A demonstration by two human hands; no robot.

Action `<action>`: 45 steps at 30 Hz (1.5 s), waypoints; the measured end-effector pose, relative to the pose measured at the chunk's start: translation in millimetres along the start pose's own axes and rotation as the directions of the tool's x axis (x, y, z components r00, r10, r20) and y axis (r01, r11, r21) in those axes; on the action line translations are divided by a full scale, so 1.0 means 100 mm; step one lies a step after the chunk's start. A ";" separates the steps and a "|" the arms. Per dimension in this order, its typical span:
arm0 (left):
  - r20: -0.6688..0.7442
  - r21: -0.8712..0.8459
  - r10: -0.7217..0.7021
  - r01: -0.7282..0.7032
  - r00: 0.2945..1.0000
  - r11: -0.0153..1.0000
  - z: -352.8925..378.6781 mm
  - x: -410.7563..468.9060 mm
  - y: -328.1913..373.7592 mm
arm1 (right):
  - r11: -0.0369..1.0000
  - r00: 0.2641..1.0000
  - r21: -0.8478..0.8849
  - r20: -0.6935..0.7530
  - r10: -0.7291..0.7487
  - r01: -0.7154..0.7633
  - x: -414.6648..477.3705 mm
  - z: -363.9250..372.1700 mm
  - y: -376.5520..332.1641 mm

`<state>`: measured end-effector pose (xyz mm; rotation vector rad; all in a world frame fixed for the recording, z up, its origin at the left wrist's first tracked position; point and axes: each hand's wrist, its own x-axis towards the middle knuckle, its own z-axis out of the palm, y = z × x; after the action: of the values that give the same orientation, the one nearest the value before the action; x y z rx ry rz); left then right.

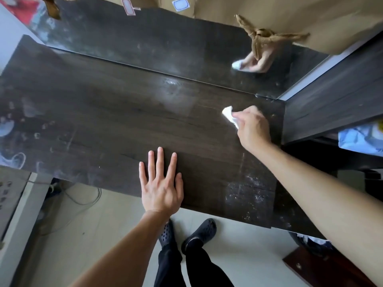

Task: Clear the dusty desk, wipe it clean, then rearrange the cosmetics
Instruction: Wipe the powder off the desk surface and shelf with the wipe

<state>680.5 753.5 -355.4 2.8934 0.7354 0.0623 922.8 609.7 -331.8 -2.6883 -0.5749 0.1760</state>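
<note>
Right hand (252, 127) grips wipe (228, 114) (tissue, perhaps).

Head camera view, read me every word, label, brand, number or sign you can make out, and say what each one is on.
No text is legible here.
Red-bordered label, top edge: no writing can be made out.
Blue-bordered label, top edge: no writing can be made out.
Pale blue item, right edge: dark marks, too blurred to read.
White wipe in the right hand: no print visible.
</note>
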 end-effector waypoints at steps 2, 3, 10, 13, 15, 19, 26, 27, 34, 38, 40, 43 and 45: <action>0.006 -0.005 0.000 0.000 1.000 1.000 0.00 -0.01 -0.01 | 0.981 0.981 0.043 0.027 -0.191 0.190 -0.58 0.02 -0.12; 0.010 -0.010 -0.004 0.004 1.000 1.000 -0.01 -0.01 -0.01 | 0.964 0.965 0.098 0.067 -0.255 0.248 -0.94 0.02 -0.15; 0.021 -0.026 -0.023 0.023 1.000 0.999 -0.01 0.01 0.00 | 0.976 0.982 0.156 0.090 -0.166 0.151 -1.23 -0.13 0.00; 0.024 -0.026 -0.029 0.030 0.999 0.999 0.00 0.01 0.01 | 0.998 1.000 0.060 -0.002 0.029 -0.029 -0.83 -0.11 0.08; 0.024 -0.028 -0.027 0.027 0.999 0.999 0.01 0.00 0.01 | 0.999 1.000 0.041 0.007 0.002 -0.002 -1.05 -0.02 0.00; 0.039 -0.029 -0.027 0.028 0.999 0.999 0.01 0.00 -0.01 | 0.973 0.974 0.146 0.115 -0.195 0.177 -2.06 0.05 -0.12; 0.054 -0.049 -0.026 0.029 0.998 0.998 -0.05 -0.01 0.01 | 0.968 0.979 0.209 0.122 -0.166 0.138 -2.10 -0.34 -0.03; 0.047 -0.048 -0.026 0.029 0.999 0.998 -0.05 0.00 0.01 | 0.974 0.988 0.181 0.052 -0.148 0.137 -1.81 -0.43 -0.01; -0.042 -0.057 -0.018 0.015 0.999 0.998 0.00 -0.01 0.02 | 0.978 0.999 -0.209 -0.026 -0.032 0.026 0.15 -0.45 -0.03; -0.048 -0.041 -0.019 0.018 0.999 0.999 0.02 -0.01 0.01 | 0.959 0.992 -0.258 0.072 -0.101 0.116 0.33 -0.06 -0.15; -0.049 -0.034 -0.017 0.016 0.999 0.999 0.03 -0.01 -0.01 | 0.957 0.984 -0.251 0.133 -0.115 0.145 0.26 0.02 -0.11; -0.047 -0.031 -0.010 0.009 0.999 0.999 0.02 -0.02 0.00 | 0.960 0.986 -0.251 0.141 -0.091 0.125 0.20 -0.07 0.08; -0.036 -0.027 -0.011 0.010 0.999 1.000 0.01 -0.01 0.01 | 0.957 0.992 -0.286 0.126 -0.017 0.053 0.17 -0.19 0.23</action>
<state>679.9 752.0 -355.9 2.8704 0.7498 0.1228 950.9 590.8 -324.3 -2.9624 -0.7362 0.2681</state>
